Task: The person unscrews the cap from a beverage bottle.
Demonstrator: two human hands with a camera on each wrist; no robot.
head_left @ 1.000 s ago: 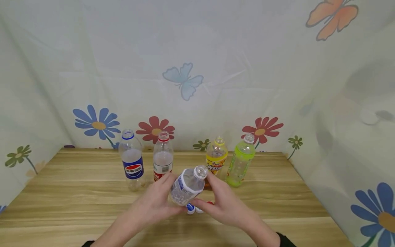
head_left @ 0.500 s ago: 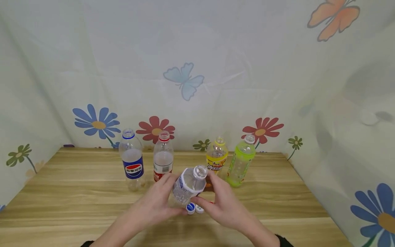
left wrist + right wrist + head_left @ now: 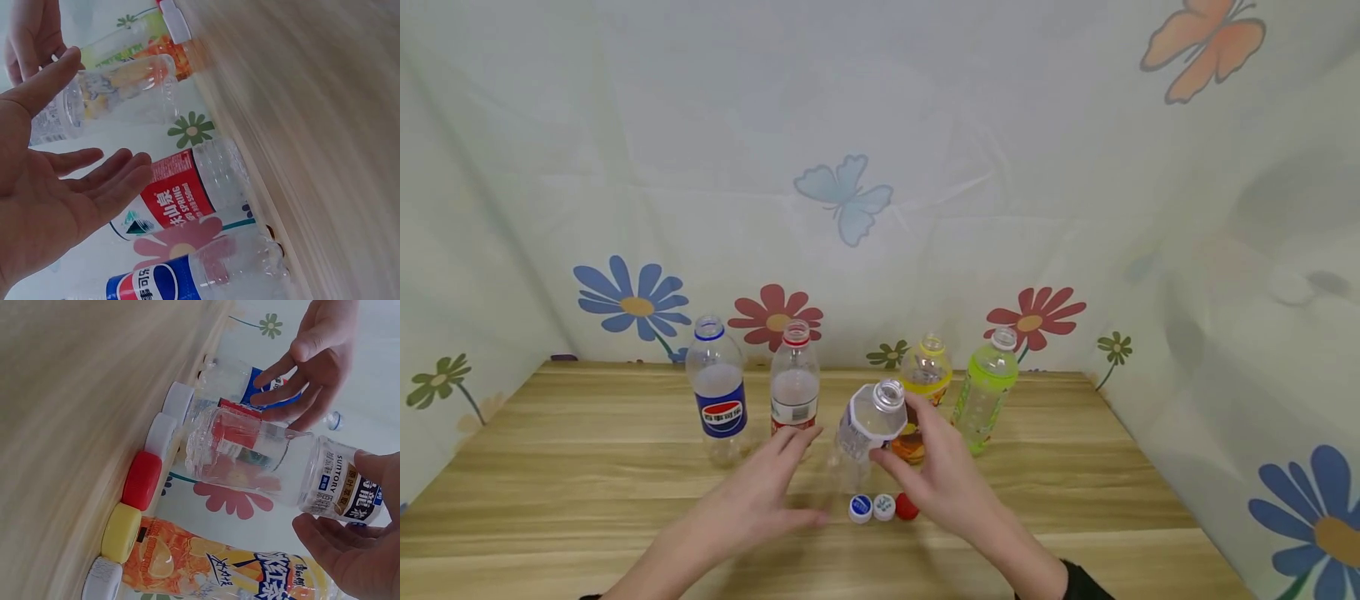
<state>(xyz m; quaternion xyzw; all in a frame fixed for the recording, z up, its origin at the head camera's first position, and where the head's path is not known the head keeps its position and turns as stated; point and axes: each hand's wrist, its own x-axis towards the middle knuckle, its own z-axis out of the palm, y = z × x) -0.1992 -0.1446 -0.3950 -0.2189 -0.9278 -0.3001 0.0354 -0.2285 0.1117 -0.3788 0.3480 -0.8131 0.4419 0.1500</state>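
My right hand (image 3: 951, 475) grips a clear, capless Suntory oolong tea bottle (image 3: 871, 421) by its label near the top, thumb on one side and fingers on the other. The bottle tilts slightly, its mouth up, just behind the bottle caps. In the right wrist view its label (image 3: 347, 484) shows between thumb and fingers, and its clear base hangs close over the table. My left hand (image 3: 748, 492) is off to the bottle's left, fingers spread and apart from it. A white cap with a blue top (image 3: 861, 508), a white cap (image 3: 884, 507) and a red cap (image 3: 907, 507) stand in a row.
Behind stand capless bottles: a Pepsi bottle (image 3: 722, 404), a red-labelled water bottle (image 3: 795, 387), a yellow-labelled tea bottle (image 3: 928, 379) partly hidden, and a green-labelled bottle (image 3: 987, 396). A yellow cap (image 3: 121, 532) continues the row on the wooden table (image 3: 587, 467). A flowered cloth hangs behind.
My left hand has let go of the oolong tea bottle and drawn away to the left. The bottle, held by my right hand, has become more upright; more of the caps shows.
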